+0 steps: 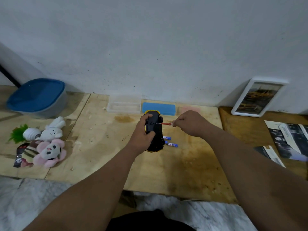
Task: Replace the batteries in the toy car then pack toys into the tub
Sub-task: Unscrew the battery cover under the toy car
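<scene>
Mid-frame: left hand [143, 130] gripped upturned toy car [155, 130]; right hand [191, 122] pinched screwdriver [164, 124] at battery cover. Likely unscrewing; next, lift cover.

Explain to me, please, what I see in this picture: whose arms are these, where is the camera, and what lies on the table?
There is no machine here. A person wears one camera on the head, so you look down along their own two bare arms.

The left hand holds a yellow and black toy car turned with its underside showing. The right hand holds a small screwdriver with its tip against that underside.

On the wooden table lie two batteries beside the car and a pile of plush toys at the left. Behind those stands a tub with a blue lid, closed. By the wall are a clear plastic case, a blue case and a leaning picture frame.
</scene>
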